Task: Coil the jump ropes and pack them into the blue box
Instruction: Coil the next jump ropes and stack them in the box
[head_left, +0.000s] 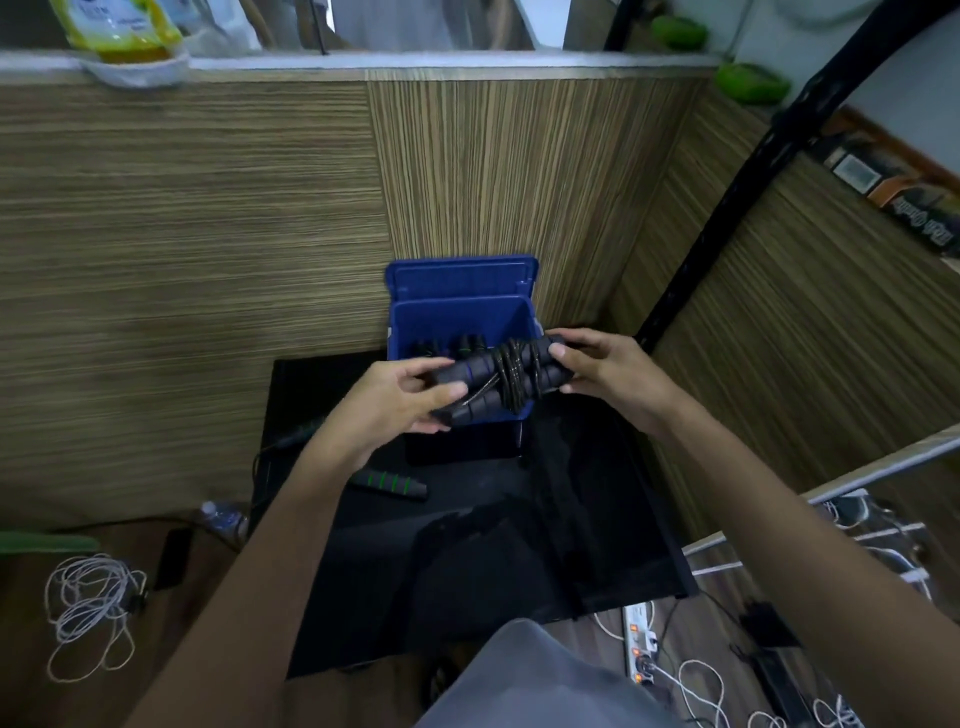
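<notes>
I hold a coiled black jump rope (498, 375), its cord wound round two black handles, just above the front rim of the open blue box (457, 317). My left hand (402, 397) grips the handles' left ends. My right hand (597, 369) grips the right ends. Inside the box lie more black handles with green rings (470, 344). Another jump rope handle with green bands (389, 483) lies on the black table (519, 545) below my left forearm, its cord trailing off to the left.
The box's lid stands up against a wood-grain wall. A black pole leans at the right. On the floor lie a white cord bundle (88, 605), a water bottle (223, 517), a phone and a power strip (641, 644) with cables.
</notes>
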